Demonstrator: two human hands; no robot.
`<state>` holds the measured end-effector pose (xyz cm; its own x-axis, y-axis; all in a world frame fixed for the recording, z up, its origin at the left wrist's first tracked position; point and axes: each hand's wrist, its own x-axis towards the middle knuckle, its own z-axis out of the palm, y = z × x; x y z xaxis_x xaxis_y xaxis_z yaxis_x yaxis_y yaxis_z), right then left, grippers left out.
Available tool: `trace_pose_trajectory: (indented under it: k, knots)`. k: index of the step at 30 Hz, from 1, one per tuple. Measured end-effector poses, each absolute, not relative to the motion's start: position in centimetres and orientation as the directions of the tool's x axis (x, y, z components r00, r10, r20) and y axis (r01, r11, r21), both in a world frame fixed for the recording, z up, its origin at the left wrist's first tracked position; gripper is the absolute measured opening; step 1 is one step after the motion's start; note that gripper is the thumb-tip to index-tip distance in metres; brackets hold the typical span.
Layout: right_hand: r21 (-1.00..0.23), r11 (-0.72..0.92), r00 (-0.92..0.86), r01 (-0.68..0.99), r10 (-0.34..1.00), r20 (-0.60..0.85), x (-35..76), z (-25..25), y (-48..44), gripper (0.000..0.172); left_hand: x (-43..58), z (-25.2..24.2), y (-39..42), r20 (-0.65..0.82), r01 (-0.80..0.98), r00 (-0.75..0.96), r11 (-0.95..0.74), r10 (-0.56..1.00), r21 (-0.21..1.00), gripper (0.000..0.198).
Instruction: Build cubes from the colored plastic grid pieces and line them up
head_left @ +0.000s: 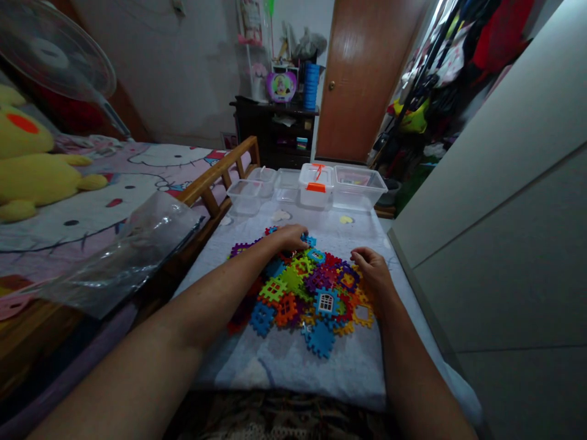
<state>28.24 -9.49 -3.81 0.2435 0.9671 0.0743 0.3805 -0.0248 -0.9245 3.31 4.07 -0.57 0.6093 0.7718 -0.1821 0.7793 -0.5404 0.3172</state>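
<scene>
A heap of colourful plastic interlocking tiles (pixel 291 281) with toothed edges lies on the cloth-covered table. My left hand (pixel 292 237) reaches over the far side of the heap, its fingers closed around a blue tile (pixel 304 236). To the right of the heap, my right hand (pixel 372 266) hovers with fingers bent and tips close together; whether anything is between them is too small to tell. Nearer to me lie a blue tile with a white window (pixel 326 302), a plain blue tile (pixel 320 340) and an orange window tile (pixel 286 309). Yellow tiles (pixel 362 314) lie below my right hand.
Clear plastic boxes (pixel 245 197) line the table's far end, one with a lid and orange clasps (pixel 316 186). A wooden bed rail (pixel 215 177) and a plastic bag (pixel 132 250) border the left; a pale cabinet (pixel 495 244) stands close on the right.
</scene>
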Motion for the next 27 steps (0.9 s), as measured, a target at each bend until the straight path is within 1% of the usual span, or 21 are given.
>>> trace_pose_trajectory:
  k: [2,4,7,9,11,14,17,19,21,23,25,27]
  knots:
    - [-0.892,-0.013,0.192,0.452,0.978,0.083,28.2,-3.8,-9.6,0.030,3.1,-0.1,3.5,-0.208,0.785,0.605,-0.535,0.768,0.311,0.046]
    - [-0.858,-0.017,0.132,0.513,0.990,0.059,28.1,-3.7,-9.8,0.030,2.7,0.5,2.7,-0.222,0.783,0.609,-0.532,0.762,0.321,0.046]
    - [-0.827,-0.003,0.063,0.562,0.997,0.039,27.9,-3.1,-9.9,0.030,1.8,1.4,1.6,-0.193,0.755,0.631,-0.536,0.752,0.377,0.047]
    - [-0.835,0.024,0.034,0.549,0.998,0.051,27.7,-2.8,-9.9,0.029,0.9,1.8,0.9,-0.135,0.721,0.649,-0.548,0.749,0.424,0.046]
    - [-0.863,0.052,0.012,0.502,0.998,0.067,27.5,-2.6,-9.7,0.030,-0.1,2.1,0.4,-0.071,0.685,0.671,-0.580,0.738,0.441,0.045]
    - [-0.890,0.076,0.006,0.450,0.996,0.088,27.4,-2.6,-9.5,0.033,-1.6,2.2,-0.9,0.020,0.646,0.701,-0.646,0.713,0.406,0.042]
    - [-0.865,0.074,0.074,0.496,0.989,0.127,28.0,-2.5,-9.5,0.037,-2.5,2.1,-3.7,0.158,0.647,0.674,-0.680,0.722,0.344,0.039]
    - [-0.833,0.046,0.125,0.551,0.983,0.137,28.8,-2.4,-10.0,0.038,-2.5,2.1,-6.7,0.257,0.646,0.654,-0.702,0.711,0.300,0.045]
    - [-0.795,0.023,0.134,0.606,0.982,0.130,29.8,-2.2,-11.0,0.039,-1.9,1.9,-10.3,0.303,0.610,0.685,-0.749,0.663,0.259,0.056]
    - [-0.755,0.024,0.112,0.656,0.985,0.129,30.6,-2.3,-12.5,0.043,-1.0,1.5,-13.9,0.303,0.552,0.748,-0.807,0.591,0.212,0.068]
    - [-0.713,0.022,0.105,0.701,0.985,0.134,30.9,-2.7,-14.2,0.050,0.1,0.7,-16.7,0.271,0.495,0.809,-0.853,0.522,0.166,0.082]
    - [-0.666,-0.016,0.136,0.746,0.982,0.128,30.5,-3.6,-15.8,0.057,1.0,-0.3,-18.3,0.231,0.436,0.861,-0.891,0.453,0.122,0.088]
